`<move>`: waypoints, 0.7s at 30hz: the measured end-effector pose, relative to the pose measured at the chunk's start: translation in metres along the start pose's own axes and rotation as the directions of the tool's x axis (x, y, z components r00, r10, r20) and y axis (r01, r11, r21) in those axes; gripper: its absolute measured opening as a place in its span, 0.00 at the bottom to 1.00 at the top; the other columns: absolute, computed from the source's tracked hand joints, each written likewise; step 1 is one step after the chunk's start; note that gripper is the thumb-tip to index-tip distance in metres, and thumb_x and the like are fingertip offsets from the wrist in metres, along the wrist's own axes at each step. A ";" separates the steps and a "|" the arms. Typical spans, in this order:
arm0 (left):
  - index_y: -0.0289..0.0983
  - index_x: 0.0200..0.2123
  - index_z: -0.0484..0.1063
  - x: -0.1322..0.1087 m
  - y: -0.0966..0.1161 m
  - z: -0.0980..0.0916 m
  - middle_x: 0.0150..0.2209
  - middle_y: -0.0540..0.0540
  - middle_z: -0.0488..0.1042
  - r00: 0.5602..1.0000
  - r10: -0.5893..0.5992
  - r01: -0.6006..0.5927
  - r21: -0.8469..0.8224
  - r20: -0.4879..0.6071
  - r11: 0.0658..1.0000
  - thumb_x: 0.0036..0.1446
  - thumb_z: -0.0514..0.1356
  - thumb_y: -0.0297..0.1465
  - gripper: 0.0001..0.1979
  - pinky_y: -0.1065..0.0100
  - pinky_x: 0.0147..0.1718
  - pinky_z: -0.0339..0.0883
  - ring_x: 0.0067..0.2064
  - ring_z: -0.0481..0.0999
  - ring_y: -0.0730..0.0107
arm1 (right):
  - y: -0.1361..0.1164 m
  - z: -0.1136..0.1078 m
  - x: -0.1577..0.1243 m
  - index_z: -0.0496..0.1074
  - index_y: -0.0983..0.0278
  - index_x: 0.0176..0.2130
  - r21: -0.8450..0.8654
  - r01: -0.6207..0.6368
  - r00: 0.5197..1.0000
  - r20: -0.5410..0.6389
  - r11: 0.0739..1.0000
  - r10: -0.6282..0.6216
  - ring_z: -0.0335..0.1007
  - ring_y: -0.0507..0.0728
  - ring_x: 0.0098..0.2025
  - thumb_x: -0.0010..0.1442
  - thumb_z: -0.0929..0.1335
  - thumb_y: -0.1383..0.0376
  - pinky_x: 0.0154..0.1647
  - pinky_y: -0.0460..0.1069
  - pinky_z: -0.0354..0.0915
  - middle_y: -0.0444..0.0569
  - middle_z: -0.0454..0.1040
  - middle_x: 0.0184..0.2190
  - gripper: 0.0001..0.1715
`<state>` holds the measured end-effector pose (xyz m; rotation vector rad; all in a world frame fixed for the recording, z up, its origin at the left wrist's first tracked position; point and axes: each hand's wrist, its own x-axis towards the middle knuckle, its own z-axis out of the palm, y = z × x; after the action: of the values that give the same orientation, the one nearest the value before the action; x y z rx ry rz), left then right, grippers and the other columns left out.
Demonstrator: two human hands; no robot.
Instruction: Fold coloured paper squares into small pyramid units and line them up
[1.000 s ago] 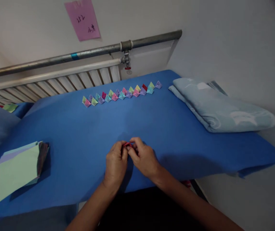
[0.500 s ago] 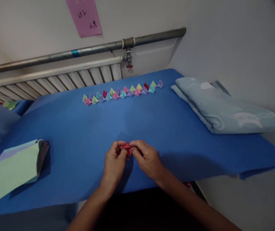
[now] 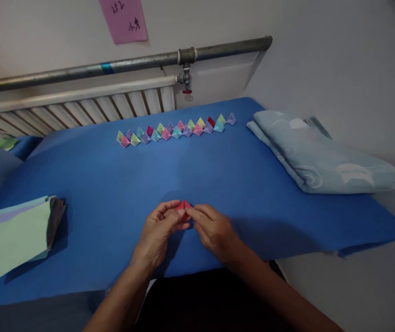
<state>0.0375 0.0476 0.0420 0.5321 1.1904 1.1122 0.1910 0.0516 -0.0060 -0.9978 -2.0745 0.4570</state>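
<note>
A small red folded paper piece (image 3: pixel 184 204) is held just above the blue cloth, close to the near edge. My left hand (image 3: pixel 158 228) pinches it from the left, thumb on top and fingers beneath. My right hand (image 3: pixel 217 232) is closed at its right side, fingertips pressed to the paper near the left thumb. Part of the paper is hidden behind the fingers. Further back, several folded paper pieces (image 3: pixel 166 133) in pink, green, purple, blue, yellow and red stand in two staggered rows.
At the left lies a stack of coloured paper sheets (image 3: pixel 15 240). A folded light-blue blanket (image 3: pixel 325 154) rests on the right of the blue cloth (image 3: pixel 114 184). Along the back wall run a radiator (image 3: pixel 121 103) and a metal pipe (image 3: pixel 142 62) with a red-handled valve (image 3: pixel 187 91).
The red paper has turned so that a broader pointed face shows. My left hand has opened out a little beneath it, and my right fingertips have moved onto its front. The view has shifted slightly.
</note>
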 end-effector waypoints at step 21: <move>0.35 0.24 0.69 -0.001 -0.010 -0.012 0.20 0.53 0.70 0.980 -0.044 -0.046 0.437 0.193 0.898 0.49 0.63 0.38 0.12 0.71 0.27 0.64 0.23 0.69 0.77 | -0.011 -0.009 0.023 0.69 0.61 0.26 0.525 -0.631 0.758 0.262 0.571 0.597 0.60 0.50 0.25 0.56 0.64 0.60 0.29 0.46 0.58 0.40 0.66 0.21 0.10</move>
<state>0.0307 0.0405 0.0298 0.9700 1.2670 0.7641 0.1833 0.0628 0.0170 -1.2928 -1.3850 1.4165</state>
